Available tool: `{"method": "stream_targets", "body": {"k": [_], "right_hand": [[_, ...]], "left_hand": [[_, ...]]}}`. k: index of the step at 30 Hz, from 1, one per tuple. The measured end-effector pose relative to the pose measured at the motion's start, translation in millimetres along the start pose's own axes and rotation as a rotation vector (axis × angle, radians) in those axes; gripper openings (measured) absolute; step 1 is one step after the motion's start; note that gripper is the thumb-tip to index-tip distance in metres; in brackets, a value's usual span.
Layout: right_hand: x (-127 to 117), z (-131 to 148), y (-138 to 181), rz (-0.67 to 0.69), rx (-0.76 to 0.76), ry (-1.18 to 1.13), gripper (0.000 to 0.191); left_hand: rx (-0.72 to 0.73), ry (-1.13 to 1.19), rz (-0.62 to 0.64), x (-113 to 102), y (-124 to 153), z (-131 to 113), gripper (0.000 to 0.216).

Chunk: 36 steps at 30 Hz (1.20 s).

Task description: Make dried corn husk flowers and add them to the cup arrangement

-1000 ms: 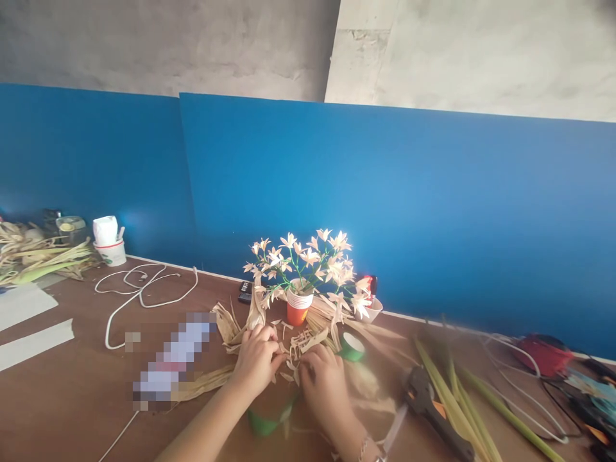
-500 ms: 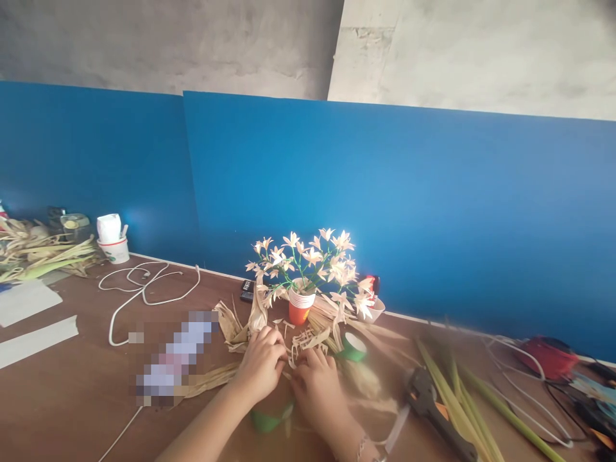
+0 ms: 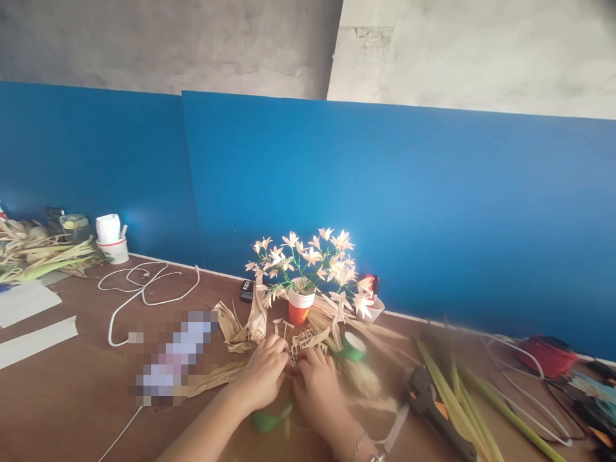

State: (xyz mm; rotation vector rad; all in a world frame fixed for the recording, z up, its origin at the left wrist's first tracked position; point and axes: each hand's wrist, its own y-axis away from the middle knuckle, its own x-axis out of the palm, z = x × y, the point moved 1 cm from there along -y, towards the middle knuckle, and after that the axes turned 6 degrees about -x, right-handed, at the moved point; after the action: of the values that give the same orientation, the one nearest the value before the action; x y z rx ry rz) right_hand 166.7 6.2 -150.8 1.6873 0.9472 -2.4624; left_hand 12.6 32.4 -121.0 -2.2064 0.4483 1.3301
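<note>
My left hand and my right hand meet over the table in front of a red and white paper cup that holds pale flowers on green stems. Both hands have curled fingers pinched close together; whatever lies between the fingertips is too small and covered to name. Just behind them are cut scraps of dried corn husk. A green roll of tape stands right of my right hand. Below my wrists a green round thing is partly hidden.
A black glue gun and long green-yellow leaves lie at the right. On the left are a white cable, a pixelated object, white paper strips and a husk pile. A blue partition closes the back.
My left hand has lowered slightly and shifted a little right, its fingers now closer to my right hand. My right hand stays nearly in place.
</note>
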Motion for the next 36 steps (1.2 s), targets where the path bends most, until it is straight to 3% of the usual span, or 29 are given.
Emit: {"method": "stream_targets", "body": {"k": [9,13,19,30,36], "right_hand": [[-5.5,-4.2,-2.5,-0.13,0.098,-0.165,0.018],[-14.2,-3.7,-4.8,-0.197,0.08,-0.189,0.015],[-20.2,1.4,-5.1,-0.23,0.05,-0.191,0.015],[-22.1,1.5,-9.5,-0.161,0.43,-0.769,0.011],[-21.7,2.1,-9.4,-0.181,0.486,-0.878,0.011]], "left_hand": [[-0.042,0.088,-0.087,-3.6,-4.3,-2.4,0.018],[-0.12,0.209,-0.11,-4.1,-8.4,0.1,0.01],[-0.141,0.312,-0.136,-2.5,-12.2,1.4,0.016],[-0.084,0.326,-0.148,-10.6,-10.0,-3.7,0.015],[-0.089,0.369,-0.158,-8.7,-9.4,-4.3,0.006]]}}
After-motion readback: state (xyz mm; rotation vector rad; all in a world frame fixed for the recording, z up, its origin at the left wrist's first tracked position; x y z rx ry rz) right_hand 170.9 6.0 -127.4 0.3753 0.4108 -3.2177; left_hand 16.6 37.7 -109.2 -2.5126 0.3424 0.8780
